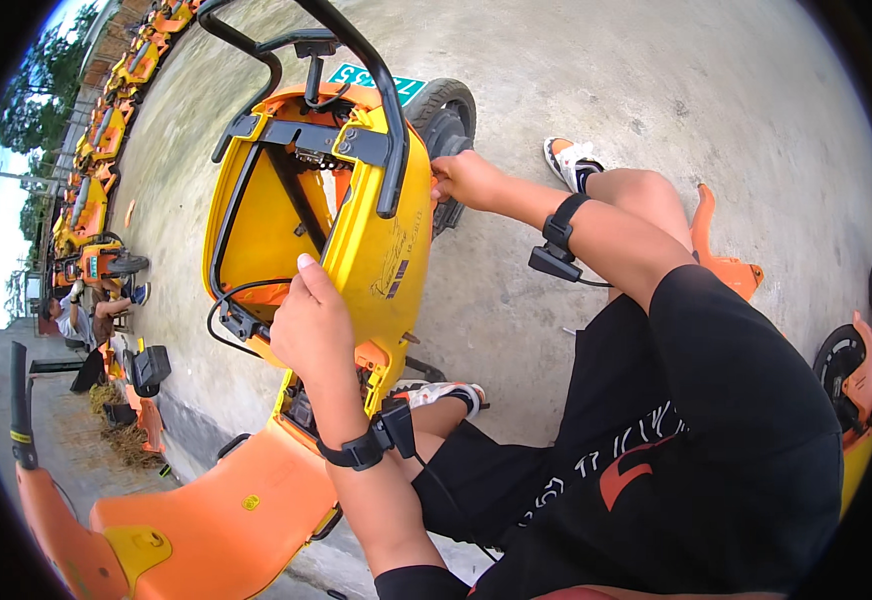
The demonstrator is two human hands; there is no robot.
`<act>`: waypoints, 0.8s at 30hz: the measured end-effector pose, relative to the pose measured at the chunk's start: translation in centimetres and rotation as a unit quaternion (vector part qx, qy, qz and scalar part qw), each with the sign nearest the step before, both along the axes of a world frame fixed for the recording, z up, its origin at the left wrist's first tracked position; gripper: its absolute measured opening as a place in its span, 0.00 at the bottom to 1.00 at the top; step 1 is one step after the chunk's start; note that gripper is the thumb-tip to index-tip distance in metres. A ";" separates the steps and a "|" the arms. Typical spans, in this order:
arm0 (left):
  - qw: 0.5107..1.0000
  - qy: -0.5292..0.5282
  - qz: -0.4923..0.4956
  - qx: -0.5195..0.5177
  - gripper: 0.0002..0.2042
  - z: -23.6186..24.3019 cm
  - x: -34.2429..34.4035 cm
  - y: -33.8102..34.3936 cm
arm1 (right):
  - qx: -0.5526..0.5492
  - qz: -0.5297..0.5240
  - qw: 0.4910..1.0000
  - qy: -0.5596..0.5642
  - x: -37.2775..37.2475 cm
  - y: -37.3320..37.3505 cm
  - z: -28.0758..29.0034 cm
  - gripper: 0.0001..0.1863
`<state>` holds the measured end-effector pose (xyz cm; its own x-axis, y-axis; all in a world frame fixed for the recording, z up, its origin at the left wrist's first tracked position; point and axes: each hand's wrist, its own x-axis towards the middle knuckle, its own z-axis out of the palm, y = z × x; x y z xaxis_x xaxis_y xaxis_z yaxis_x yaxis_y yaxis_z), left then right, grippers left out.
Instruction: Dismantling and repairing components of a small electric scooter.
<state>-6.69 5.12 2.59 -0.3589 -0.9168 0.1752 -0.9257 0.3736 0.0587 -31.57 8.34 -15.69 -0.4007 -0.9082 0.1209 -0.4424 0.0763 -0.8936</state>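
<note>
A scooter with yellow side panels (381, 265) stands in front of me, its under-seat space open and showing the yellow inner wall (256, 235). Over the front part of that opening is my left hand (313, 325), fingers curled and thumb pointing up; whatever they hold is hidden. My right hand (471, 180) is closed against the outer side of the rear panel, close to the rear wheel (446, 110). Its fingertips meet the panel edge, and anything pinched there is too small to make out. A black cable (218, 315) loops beside the opening.
A black grab rail (391, 110) arches over the scooter's rear. Its orange footboard (226, 505) extends to the lower left. A loose orange part (731, 270) lies on the concrete right of my leg. Parked scooters (106, 130) line the far left, where another person (81, 315) sits.
</note>
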 end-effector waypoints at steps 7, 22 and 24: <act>1.000 -0.009 0.015 0.021 0.30 0.0 -0.4 -0.2 | 0.029 0.011 0.996 0.087 -0.3 0.2 0.7 0.16; 0.998 0.018 0.009 -0.056 0.29 -1.0 -0.3 -1.2 | 0.048 0.061 0.996 -0.037 1.7 -0.2 3.6 0.40; 0.999 0.024 -0.003 -0.035 0.30 -0.7 -0.2 -0.6 | 0.058 0.041 0.997 -0.029 1.1 0.4 3.7 0.42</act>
<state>-6.93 4.54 1.93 -0.3546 -0.8991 0.2568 -0.9199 0.3846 0.0766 -30.43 8.76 -12.01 -0.3269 -0.9450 -0.0083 -0.3991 0.1460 -0.9052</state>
